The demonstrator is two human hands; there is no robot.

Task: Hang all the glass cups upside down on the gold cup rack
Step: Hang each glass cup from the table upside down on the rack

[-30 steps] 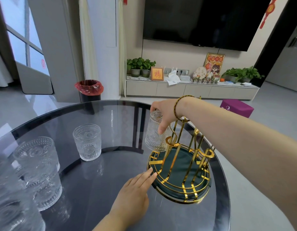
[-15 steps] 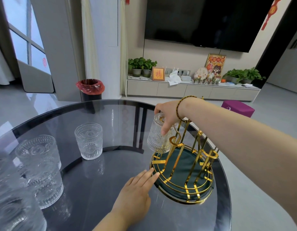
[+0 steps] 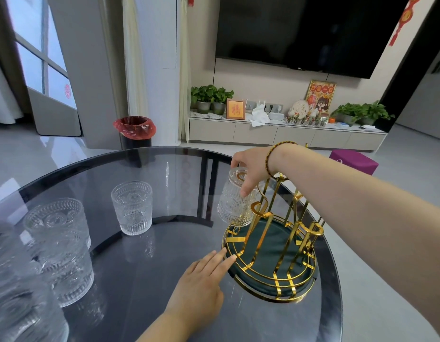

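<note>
The gold cup rack (image 3: pixel 270 245) with a dark green base stands on the right side of a round dark glass table (image 3: pixel 144 265). My right hand (image 3: pixel 251 166) grips the bottom of an upside-down embossed glass cup (image 3: pixel 235 203) at the rack's far-left hook. My left hand (image 3: pixel 201 280) rests flat on the table, fingertips touching the rack's base rim. An upright glass cup (image 3: pixel 132 207) stands mid-table. Two more cups (image 3: pixel 57 223) (image 3: pixel 70 275) stand at the left, and a blurred one (image 3: pixel 18 307) sits at the near left corner.
The rack sits close to the table's right edge. Beyond the table are a bin with a red bag (image 3: pixel 135 130), a low TV cabinet (image 3: pixel 283 135) with plants, and a purple box (image 3: pixel 353 161) on the floor.
The upside-down cup in my right hand has barely shifted at the rack's hook. My left hand stays against the base. The view has drifted slightly.
</note>
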